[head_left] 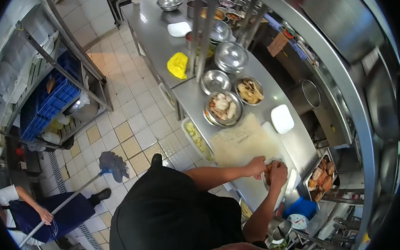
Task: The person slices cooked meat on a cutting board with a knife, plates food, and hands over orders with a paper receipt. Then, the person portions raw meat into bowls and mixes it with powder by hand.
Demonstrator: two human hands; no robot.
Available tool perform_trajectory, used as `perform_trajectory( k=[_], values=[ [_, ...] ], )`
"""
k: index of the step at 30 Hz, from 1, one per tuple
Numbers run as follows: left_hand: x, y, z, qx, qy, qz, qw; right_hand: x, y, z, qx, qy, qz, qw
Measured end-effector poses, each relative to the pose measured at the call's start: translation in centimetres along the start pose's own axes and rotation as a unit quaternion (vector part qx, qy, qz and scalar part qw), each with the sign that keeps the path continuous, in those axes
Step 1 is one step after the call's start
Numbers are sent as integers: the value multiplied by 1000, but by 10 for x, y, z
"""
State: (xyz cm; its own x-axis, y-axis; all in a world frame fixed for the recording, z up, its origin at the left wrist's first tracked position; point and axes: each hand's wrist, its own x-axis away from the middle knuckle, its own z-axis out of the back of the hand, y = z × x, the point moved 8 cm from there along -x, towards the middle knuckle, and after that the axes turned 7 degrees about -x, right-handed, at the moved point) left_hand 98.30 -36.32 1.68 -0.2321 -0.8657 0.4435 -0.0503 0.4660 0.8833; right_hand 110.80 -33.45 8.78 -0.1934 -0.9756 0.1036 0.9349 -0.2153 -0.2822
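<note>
Brown food [268,172] already lies in a white dish [273,159] on the steel counter [298,152]; handling looks under way, unfinished. Right hand [278,173] curls over it, left hand [256,166] bunches at the dish's edge; whether either pinches anything, cannot tell. Filled metal bowl [239,107] stands beyond, untouched.
</note>
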Motion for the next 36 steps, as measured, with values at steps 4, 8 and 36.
perform_trajectory(
  k=[4, 8, 36],
  values=[
    [72, -5, 104, -3, 7, 19, 1000, 66, -110, -23, -11, -42, 3, 999],
    [143, -11, 242, 1, 44, 35, 998, 114, -243, -71, -88, -130, 84, 984],
    [417, 72, 1132, 225, 635, -57, 737, 28, -1220, -287, -493, -407, 402, 656]
  ],
)
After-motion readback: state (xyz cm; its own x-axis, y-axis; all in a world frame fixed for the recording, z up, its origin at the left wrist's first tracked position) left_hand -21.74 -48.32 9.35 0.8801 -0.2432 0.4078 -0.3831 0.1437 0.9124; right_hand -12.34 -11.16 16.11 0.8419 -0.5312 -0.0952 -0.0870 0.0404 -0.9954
